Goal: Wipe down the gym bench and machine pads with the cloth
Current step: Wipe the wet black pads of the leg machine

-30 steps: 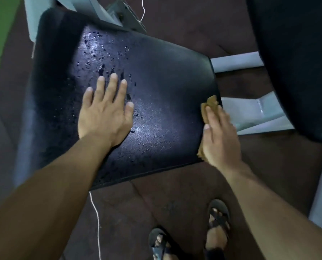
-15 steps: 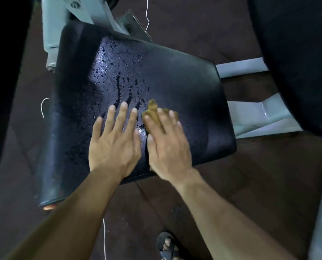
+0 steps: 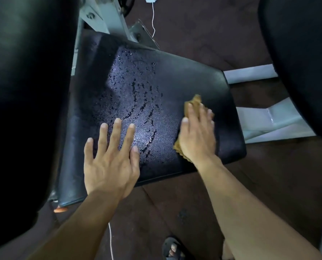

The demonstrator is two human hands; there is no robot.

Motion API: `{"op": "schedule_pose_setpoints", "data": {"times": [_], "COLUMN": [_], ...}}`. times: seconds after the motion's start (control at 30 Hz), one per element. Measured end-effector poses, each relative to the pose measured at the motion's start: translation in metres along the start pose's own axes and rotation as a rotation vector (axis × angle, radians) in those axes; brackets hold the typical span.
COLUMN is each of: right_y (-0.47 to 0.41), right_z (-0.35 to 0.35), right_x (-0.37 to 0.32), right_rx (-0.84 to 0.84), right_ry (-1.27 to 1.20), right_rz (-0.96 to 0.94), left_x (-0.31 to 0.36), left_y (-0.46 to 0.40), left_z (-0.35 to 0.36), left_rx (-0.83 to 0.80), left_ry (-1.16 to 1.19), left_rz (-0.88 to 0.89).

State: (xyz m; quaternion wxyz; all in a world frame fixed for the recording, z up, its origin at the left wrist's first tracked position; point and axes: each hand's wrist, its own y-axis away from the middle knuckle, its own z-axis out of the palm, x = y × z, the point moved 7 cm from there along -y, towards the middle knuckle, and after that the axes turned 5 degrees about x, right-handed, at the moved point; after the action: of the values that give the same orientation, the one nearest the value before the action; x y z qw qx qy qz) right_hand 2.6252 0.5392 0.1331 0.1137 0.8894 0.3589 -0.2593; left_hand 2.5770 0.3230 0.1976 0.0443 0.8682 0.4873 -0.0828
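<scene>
Seen from my head camera: my right hand (image 3: 196,136) lay flat on the tan cloth (image 3: 194,102), fingers (image 3: 191,113) straight and close together, pressing it to the black seat pad (image 3: 190,79) near the pad's 3 o'clock edge. My left hand (image 3: 110,162) rested bare at the pad's 6 o'clock edge, fingers (image 3: 117,136) spread and holding nothing. The unwiped water droplets (image 3: 135,102) sat at about 10 o'clock from the cloth, running lengthwise toward the pad's 12 o'clock end and nearer my left hand, though the cloth was in my right, so I judged the next pass ran leftward.
</scene>
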Motion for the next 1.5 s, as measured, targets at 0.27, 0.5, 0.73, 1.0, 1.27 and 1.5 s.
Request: {"op": "schedule_pose_setpoints", "data": {"times": [0.27, 0.5, 0.73, 1.0, 1.27, 1.5], "right_y": [0.071, 0.068, -0.031, 0.001, -0.028, -0.091], "right_z": [0.004, -0.008, -0.001, 0.013, 0.003, 0.019], "right_x": [-0.09, 0.019, 0.026, -0.103, -0.025, -0.046], "right_rx": [-0.083, -0.04, -0.009, -0.106, -0.113, -0.073], "right_ry": [-0.124, 0.043, 0.005, -0.073, 0.052, 0.015], "right_rz": [-0.4, -0.24, 0.019, -0.374, -0.25, -0.129], "left_x": [-0.012, -0.029, -0.028, -0.027, -0.013, -0.012], "left_y": [-0.015, -0.047, -0.048, -0.052, -0.089, -0.097], "left_z": [-0.017, -0.009, -0.005, -0.006, -0.007, -0.004], "left_rx": [0.045, -0.021, -0.014, -0.049, -0.045, -0.027], "left_ry": [0.044, 0.016, 0.026, -0.008, 0.041, 0.027], "left_rz": [0.064, 0.08, 0.077, 0.075, 0.111, 0.042]}}
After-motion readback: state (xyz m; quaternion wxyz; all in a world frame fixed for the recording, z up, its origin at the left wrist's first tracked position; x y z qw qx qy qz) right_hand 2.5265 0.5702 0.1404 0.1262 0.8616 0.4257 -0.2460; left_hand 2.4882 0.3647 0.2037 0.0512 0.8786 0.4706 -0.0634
